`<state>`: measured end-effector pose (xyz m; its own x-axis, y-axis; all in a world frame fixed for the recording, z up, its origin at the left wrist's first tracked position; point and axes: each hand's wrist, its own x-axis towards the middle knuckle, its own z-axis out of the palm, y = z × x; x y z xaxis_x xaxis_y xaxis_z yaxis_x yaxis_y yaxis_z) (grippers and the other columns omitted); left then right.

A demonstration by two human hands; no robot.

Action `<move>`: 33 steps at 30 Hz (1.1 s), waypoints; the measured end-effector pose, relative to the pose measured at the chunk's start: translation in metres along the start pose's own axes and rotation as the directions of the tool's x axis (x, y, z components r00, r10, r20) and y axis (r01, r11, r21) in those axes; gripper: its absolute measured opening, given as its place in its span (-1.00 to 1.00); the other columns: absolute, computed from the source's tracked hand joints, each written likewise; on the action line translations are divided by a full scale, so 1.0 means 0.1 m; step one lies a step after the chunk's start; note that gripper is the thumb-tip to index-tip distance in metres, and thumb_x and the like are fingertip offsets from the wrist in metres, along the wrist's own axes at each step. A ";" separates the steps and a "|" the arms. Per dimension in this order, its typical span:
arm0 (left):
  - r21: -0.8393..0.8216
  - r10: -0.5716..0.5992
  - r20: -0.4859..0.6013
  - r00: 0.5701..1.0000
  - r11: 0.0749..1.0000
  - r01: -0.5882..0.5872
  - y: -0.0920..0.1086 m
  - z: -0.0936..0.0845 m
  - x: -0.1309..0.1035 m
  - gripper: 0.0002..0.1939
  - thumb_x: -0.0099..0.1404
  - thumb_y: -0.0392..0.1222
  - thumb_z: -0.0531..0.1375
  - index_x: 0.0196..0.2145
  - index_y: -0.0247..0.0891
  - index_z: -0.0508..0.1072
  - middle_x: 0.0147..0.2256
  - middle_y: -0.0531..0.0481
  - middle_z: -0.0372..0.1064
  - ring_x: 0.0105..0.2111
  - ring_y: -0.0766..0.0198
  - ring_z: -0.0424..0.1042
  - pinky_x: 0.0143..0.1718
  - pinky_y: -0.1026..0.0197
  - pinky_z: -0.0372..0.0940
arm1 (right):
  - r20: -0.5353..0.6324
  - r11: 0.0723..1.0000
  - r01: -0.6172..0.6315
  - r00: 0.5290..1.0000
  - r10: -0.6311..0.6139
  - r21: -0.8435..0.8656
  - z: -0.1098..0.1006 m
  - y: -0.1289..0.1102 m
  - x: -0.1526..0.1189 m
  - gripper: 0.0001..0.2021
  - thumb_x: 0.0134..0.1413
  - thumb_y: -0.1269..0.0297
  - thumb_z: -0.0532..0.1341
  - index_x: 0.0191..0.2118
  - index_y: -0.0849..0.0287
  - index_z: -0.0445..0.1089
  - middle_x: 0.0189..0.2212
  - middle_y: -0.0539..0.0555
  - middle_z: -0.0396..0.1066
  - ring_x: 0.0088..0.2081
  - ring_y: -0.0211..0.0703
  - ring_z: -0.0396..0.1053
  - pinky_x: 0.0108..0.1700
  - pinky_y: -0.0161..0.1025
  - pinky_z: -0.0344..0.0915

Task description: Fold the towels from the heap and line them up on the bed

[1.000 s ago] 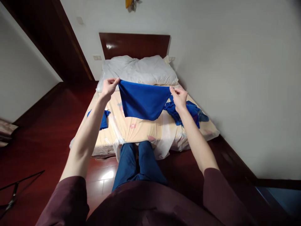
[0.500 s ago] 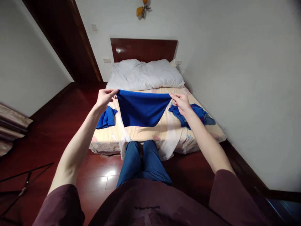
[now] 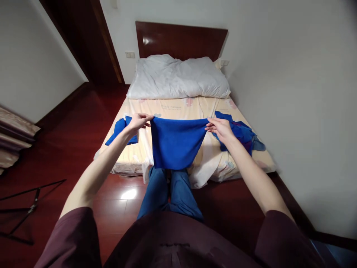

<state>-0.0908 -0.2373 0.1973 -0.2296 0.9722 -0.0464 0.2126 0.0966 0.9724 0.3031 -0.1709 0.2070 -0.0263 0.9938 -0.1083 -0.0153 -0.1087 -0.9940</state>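
Note:
A blue cloth (image 3: 178, 143) hangs stretched between my two hands, its top edge nearly straight and its lower edge in front of my knees. My left hand (image 3: 141, 122) pinches the upper left corner between thumb and fingers. At the upper right corner, my right hand (image 3: 219, 127) pinches the cloth the same way. Blue folded cloth (image 3: 118, 131) lies on the bed to the left, partly behind my left wrist. A crumpled pile of blue clothes (image 3: 240, 132) lies on the right of the bed, partly behind my right hand.
The bed (image 3: 156, 106) has a patterned sheet, a white quilt or pillow (image 3: 178, 78) and a dark wooden headboard (image 3: 181, 40). A black metal stand (image 3: 33, 204) is on the floor at the left, near a curtain (image 3: 13, 137). A wall rises on the right.
Both hands and the stretched cloth are lower and slightly further right in view. The cloth's lower edge now overlaps my knees. The camera view has shifted, so the bed appears larger.

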 end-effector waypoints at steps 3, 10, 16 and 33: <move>0.037 -0.013 -0.049 0.999 0.999 0.015 -0.06 0.10 0.38 -0.68 0.21 0.07 0.41 -0.33 -0.26 0.55 -0.38 -0.07 0.53 -0.37 0.23 0.58 -0.51 0.36 0.22 | -0.013 0.999 0.038 0.999 -0.038 0.022 0.20 0.06 0.38 -0.65 0.09 0.11 0.50 -0.44 0.25 0.42 -0.58 0.02 0.49 -0.57 -0.31 0.48 -0.49 -0.43 0.41; 0.098 0.343 -0.165 0.925 0.939 -0.331 0.20 0.12 0.78 -0.66 0.37 0.08 0.29 -0.25 -0.30 0.56 -0.41 -0.06 0.50 -0.36 0.24 0.49 -0.41 0.28 0.29 | -0.033 0.915 0.402 0.914 -0.404 -0.042 0.24 -0.01 0.86 -0.56 0.10 -0.12 0.43 -0.39 0.21 0.44 -0.51 0.03 0.53 -0.49 -0.32 0.50 -0.44 -0.44 0.40; 0.229 0.485 -0.156 0.860 0.865 -0.446 -0.50 0.07 0.45 -0.58 0.27 0.21 0.33 -0.31 -0.25 0.60 -0.32 -0.06 0.51 -0.27 0.18 0.49 -0.29 0.20 0.34 | 0.064 0.860 0.495 0.869 -0.491 -0.121 -0.09 0.63 0.66 -0.48 0.03 -0.27 0.40 -0.36 0.18 0.49 -0.46 0.06 0.57 -0.44 -0.25 0.49 -0.37 -0.35 0.44; 0.062 -0.329 -0.132 0.935 0.939 0.339 -3.11 0.86 -0.60 -0.38 0.00 0.37 0.32 -0.34 -0.31 0.61 -0.52 -0.05 0.44 -0.47 0.20 0.38 -0.40 0.23 0.23 | 0.025 0.961 -0.251 0.967 0.255 -0.114 -0.06 3.33 -0.32 -0.37 -0.19 -0.39 0.38 -0.51 0.17 0.32 -0.63 -0.08 0.27 -0.65 -0.45 0.04 -0.61 -0.38 -0.06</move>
<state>-0.0616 -0.3071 -0.1223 -0.4098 0.8491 -0.3334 0.1807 0.4338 0.8827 0.3052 -0.2392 -0.1202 -0.0538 0.9321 -0.3581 0.1058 -0.3513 -0.9303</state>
